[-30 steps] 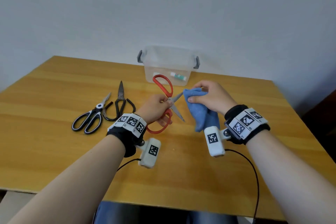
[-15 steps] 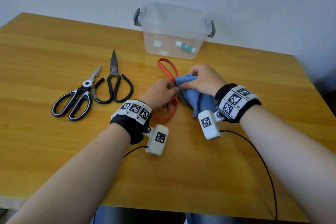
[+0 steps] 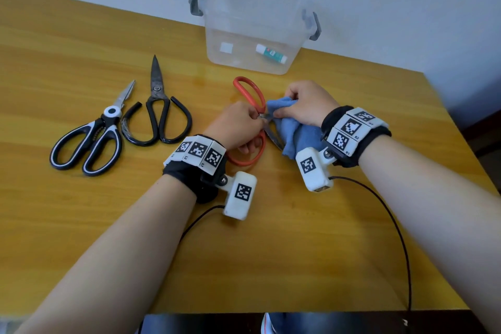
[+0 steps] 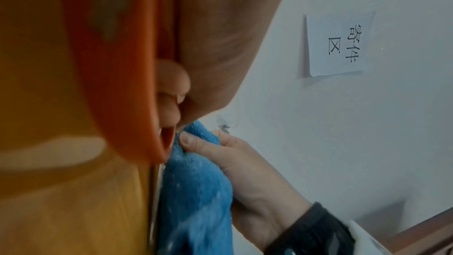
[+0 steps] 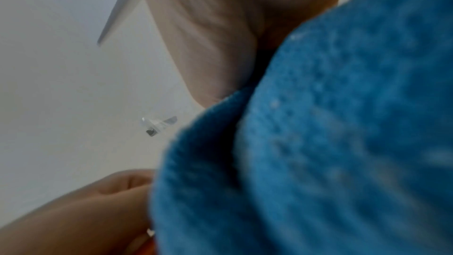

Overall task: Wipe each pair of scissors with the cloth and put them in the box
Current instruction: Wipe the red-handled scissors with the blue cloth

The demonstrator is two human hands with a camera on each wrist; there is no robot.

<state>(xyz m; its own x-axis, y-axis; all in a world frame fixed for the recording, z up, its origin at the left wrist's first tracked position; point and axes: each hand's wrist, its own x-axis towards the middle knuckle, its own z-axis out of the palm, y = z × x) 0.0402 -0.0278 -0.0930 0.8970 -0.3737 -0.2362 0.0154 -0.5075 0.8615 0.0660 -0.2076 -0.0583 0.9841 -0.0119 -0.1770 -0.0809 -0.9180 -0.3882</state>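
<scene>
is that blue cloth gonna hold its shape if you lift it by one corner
Probably not: the blue cloth bunches and drapes under the right hand, so it looks floppy. Its fuzzy pile suggests it is light and grippy rather than slippery.

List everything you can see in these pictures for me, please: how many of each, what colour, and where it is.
red scissors: 1, red handles, mid-table, held in the left hand, blades in the cloth
cloth: 1, blue, bunched in the right hand around the blades
black-and-white scissors: 1, lying on the table's left part
black scissors: 1, all black, lying just right of the black-and-white pair
box: 1, clear with grey latches, at the table's far edge, no lid on it
small tube: 1, white and green, seen through the box wall
table: 1, yellow wood
paper sign: 1, white with black characters, on the wall
wrist cameras: 2, white with black markers
left hand: grips the red scissors
right hand: grips the cloth
</scene>
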